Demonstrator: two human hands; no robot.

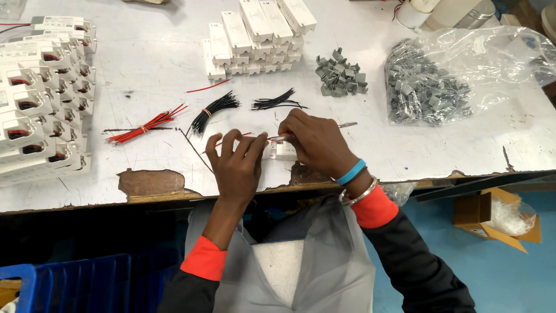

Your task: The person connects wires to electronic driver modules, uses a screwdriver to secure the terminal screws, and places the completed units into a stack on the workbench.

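Both hands pinch a small white plastic housing (280, 150) near the table's (145, 87) near edge, left hand (237, 165) steadying, right hand (315, 142) feeding a thin, floppy red wire (229, 141); it looks light and rigid, best gripped by its sides.

A worn white-painted worktable (145, 87) fills the view — its coating chipped to bare brown along the near edge. Below lies a smooth blue floor (509, 272) — evenly lit.

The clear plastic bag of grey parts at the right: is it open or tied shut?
Cannot tell. The clear plastic bag lies slumped on the table, grey parts heaped inside; its mouth isn't clearly visible.
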